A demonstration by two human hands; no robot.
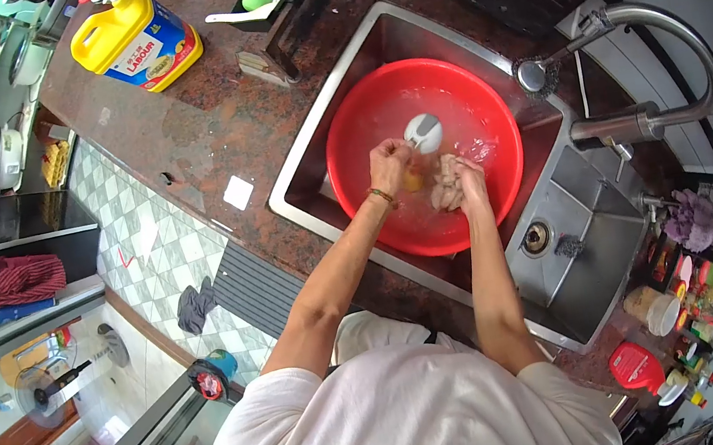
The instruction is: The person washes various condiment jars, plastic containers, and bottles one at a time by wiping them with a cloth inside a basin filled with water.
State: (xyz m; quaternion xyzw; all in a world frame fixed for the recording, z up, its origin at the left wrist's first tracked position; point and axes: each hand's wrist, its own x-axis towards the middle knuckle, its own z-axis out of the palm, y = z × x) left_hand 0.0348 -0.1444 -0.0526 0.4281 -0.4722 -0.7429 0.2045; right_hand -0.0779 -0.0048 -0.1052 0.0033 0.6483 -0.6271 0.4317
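A red basin (349, 120) with cloudy water sits in the left bowl of a steel sink (287, 173). My left hand (391, 163), with a beaded bracelet at the wrist, is closed over the water; what its fingers grip is too small to make out. Just beside it floats a white and grey rounded object (423, 132). A yellowish thing (413, 178) shows in the water below that hand. My right hand (470, 181) is closed on a wet beige cloth-like bundle (446, 187) in the basin.
A curved faucet (711, 59) rises at the right, beside the second sink bowl (593, 254). On the counter (220, 137) stand a yellow detergent jug (143, 46) and a black rack (286, 41). Condiment jars (654, 309) and a red bottle (635, 367) are at lower right.
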